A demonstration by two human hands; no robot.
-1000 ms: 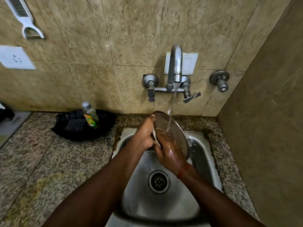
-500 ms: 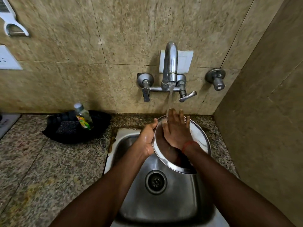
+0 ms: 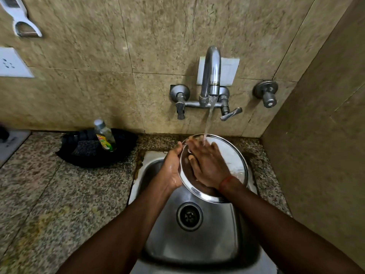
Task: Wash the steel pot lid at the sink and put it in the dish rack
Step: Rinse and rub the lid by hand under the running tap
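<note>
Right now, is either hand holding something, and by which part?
The left hand grips the steel lid by its left rim. The right hand lies flat on it, rubbing, not gripping.

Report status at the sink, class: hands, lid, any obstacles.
Left hand grips the lid by its rim. Right hand flat on its face, under the running tap. Lid over the sink, unobstructed. No rack in view.

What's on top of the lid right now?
The right hand lies flat on the steel pot lid, tap water landing on its fingers. The left hand grips the rim. The lid surface beneath the palm is hidden.
</note>
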